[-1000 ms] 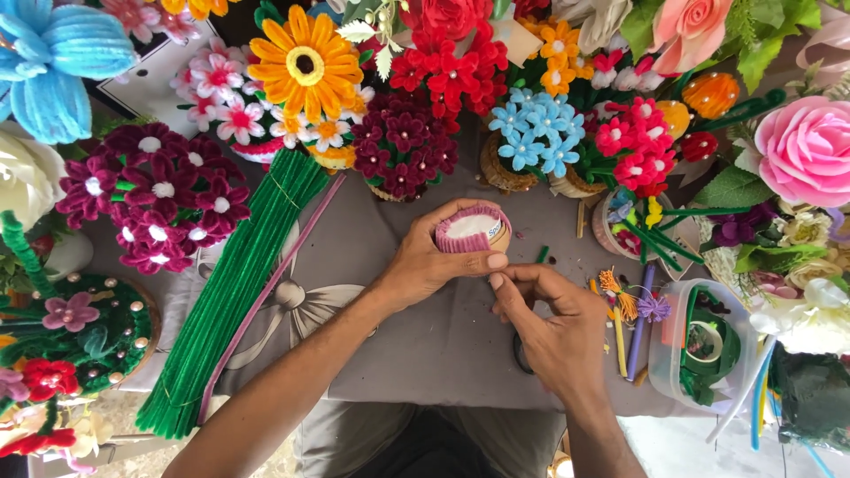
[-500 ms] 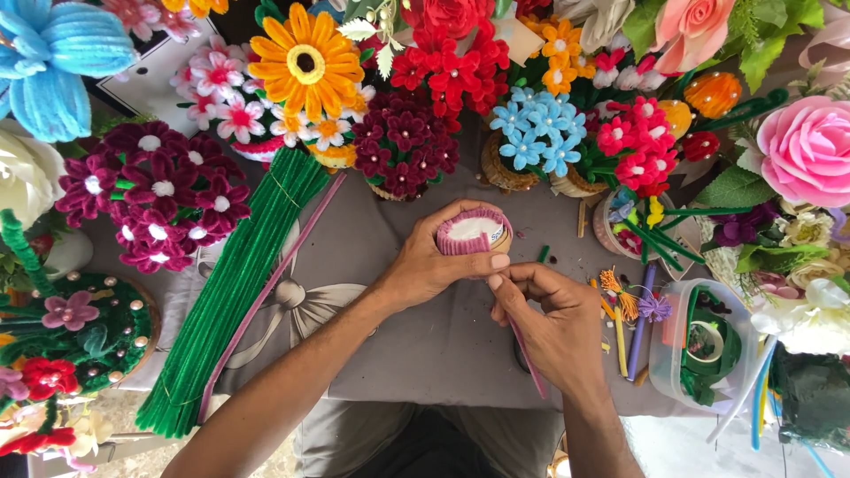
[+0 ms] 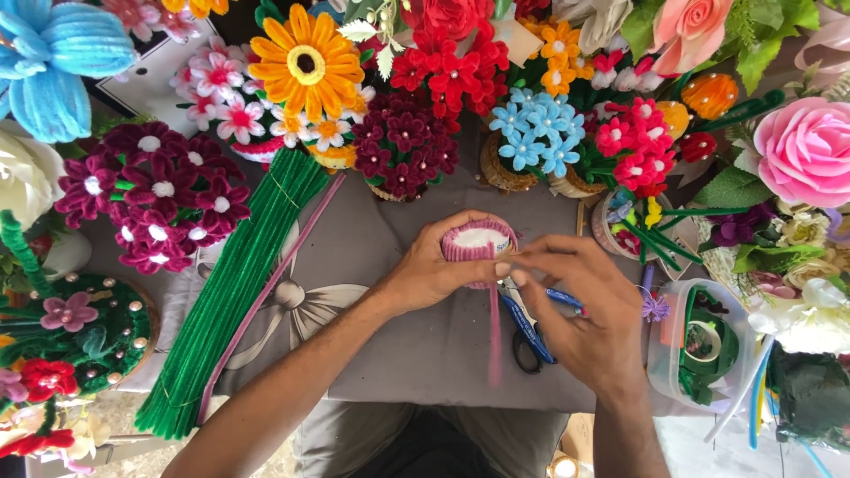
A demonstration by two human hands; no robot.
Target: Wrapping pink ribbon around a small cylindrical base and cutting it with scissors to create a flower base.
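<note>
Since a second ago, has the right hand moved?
Yes. The right hand has shifted up toward the blue flowers, meeting the pink-wrapped cup.

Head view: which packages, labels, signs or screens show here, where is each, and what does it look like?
Printed white card: top left, behind the pink-and-white flowers; flat, black border, tilted.
Small round container: centre, held in the left hand; white top, pink fuzzy wrap, a small blue-printed label at its rim.
Clear plastic tub: right of the right hand; rounded box holding green material and a tape roll.
No screens in view.
</note>
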